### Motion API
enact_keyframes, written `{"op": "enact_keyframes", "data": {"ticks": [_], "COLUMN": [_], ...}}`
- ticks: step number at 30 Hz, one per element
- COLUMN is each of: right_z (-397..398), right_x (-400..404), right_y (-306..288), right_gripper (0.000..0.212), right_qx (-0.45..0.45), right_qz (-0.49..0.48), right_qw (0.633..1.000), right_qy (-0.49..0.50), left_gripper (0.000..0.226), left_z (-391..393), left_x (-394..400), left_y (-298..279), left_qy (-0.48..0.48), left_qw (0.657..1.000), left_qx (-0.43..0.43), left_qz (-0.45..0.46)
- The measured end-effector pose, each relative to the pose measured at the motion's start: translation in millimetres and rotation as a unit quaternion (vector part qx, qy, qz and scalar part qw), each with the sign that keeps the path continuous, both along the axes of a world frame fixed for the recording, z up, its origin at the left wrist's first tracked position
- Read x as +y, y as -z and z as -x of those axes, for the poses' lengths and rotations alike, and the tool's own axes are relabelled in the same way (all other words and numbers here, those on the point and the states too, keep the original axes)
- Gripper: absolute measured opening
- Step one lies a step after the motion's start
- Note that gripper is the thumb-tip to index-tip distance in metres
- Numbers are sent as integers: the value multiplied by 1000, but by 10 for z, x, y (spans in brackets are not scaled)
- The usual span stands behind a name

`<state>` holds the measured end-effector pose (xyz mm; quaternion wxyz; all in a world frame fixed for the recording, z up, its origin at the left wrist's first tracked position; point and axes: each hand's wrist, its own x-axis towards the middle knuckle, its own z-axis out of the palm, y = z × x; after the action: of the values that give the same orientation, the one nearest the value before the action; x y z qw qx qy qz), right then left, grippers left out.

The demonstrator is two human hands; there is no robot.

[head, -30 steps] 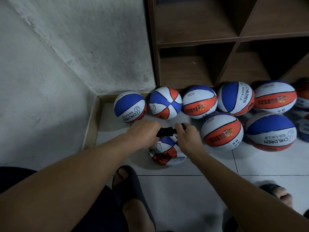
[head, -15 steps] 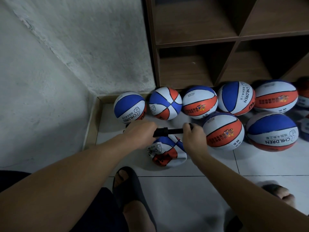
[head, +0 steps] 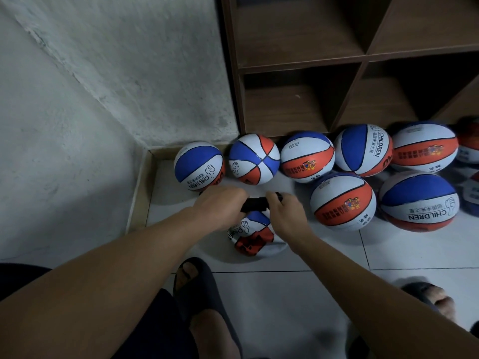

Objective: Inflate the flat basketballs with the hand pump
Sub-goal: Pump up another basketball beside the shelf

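A black hand pump [head: 255,203] lies level above a flat, crumpled red, white and blue basketball [head: 255,235] on the floor tiles. My left hand [head: 220,207] grips the pump's left end and hides it. My right hand [head: 285,212] grips its right end, the handle side. Only a short black stretch shows between my fists. Where the pump meets the ball is hidden under my hands.
Several inflated red, white and blue basketballs [head: 342,200] sit in rows behind, against a dark wooden shelf unit [head: 298,68]. The rough white wall [head: 77,112] and a wooden skirting [head: 140,187] close off the left. My sandalled feet [head: 197,286] stand on the tiles below.
My right hand pulled away to the right half a second ago, showing more pump shaft. Now it has moved back toward my left hand and the gap is short again.
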<state>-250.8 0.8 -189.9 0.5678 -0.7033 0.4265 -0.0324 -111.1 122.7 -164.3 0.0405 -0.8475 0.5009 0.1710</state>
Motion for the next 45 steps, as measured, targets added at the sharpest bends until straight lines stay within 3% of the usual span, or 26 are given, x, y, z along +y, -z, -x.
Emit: {"op": "enact_keyframes", "data": {"ticks": [8,12,16,22,30,35,38,45], "right_z": [252,174,77,-9,4,215,287,148], "right_x": [-829,-471,-89,133,-32,-558,-775,-495], "right_y": [-5,46,45,57,26,64,43,-53], "right_gripper": [31,31,45,57,42,34,34,34], "right_qx": [44,35,2,3,7,36,42,16], "right_qz": [-49,-38,-27,-46,-19,-13,-14,54], "right_qw": [997,997,999,999,999,998,998,997], "right_qy": [48,52,46,0,-26,55,55,50], "left_gripper": [23,26,34,15,12,28,25,31], "left_z": [-258,-169,-139,-39,-36,-248,-229,-53], "left_x": [120,61,17,12,-12,118,115,-28], "left_y": [18,63,30,46,27,47,3,-39], "left_qy": [-35,-28,-2,22,7,-55,-52,-44], "left_qw": [999,999,999,999,1000,998,998,999], "left_qx": [-2,-16,-34,-25,-3,20,29,9], "left_qz": [-3,-17,-28,-26,-22,-14,-12,11]}}
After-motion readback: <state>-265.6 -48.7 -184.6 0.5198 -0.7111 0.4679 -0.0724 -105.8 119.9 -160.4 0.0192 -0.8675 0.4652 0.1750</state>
